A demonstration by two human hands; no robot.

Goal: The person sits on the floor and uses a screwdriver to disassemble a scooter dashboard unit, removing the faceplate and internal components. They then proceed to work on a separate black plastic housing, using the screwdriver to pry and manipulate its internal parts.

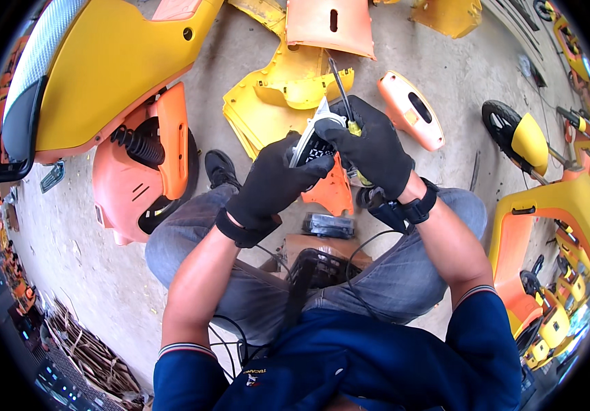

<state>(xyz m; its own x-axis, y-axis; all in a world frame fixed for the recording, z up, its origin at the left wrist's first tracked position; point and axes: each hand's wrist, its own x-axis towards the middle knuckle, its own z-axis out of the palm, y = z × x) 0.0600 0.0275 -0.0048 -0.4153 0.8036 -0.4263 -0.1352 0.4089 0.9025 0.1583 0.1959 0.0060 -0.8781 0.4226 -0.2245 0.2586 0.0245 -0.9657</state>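
Note:
Both my hands wear black gloves and meet above my knees. My left hand (272, 181) grips the lower side of a small silver and black instrument panel (313, 140), held upright. My right hand (372, 147) rests on the panel's top right edge and also holds a screwdriver (343, 96) with a yellow handle, its dark shaft pointing up and away from me. I am seated, in jeans and a blue top. Below the panel an orange plastic piece (332, 192) lies on the floor.
A yellow and orange scooter body (113, 68) with a black spring lies at left. Yellow panels (274, 96) and orange covers (411, 109) lie on the concrete floor ahead. Another scooter (548, 205) stands at right. A black part (328, 226) sits between my knees.

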